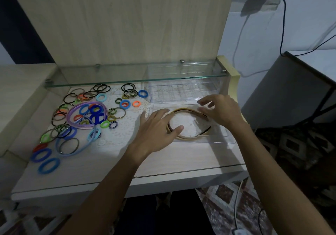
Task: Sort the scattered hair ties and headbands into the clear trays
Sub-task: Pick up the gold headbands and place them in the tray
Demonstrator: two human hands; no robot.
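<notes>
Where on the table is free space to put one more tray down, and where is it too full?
The front strip of the table, between the front edge and the near tray, is bare under the forearms. A smaller lace-covered gap lies between the left hand and the pile of hair ties. The left half is crowded with ties and a purple headband; the far tray fills the back right.

The left hand covers the left arc of the beige and dark headbands in the near clear plastic tray; their number cannot be determined. The right hand hides the tray's far-right rim. The rear clear compartmented tray is partly obscured by the glass shelf. Both forearms are cut off by the lower edge. Overlapping coloured hair ties cannot be counted.
</notes>
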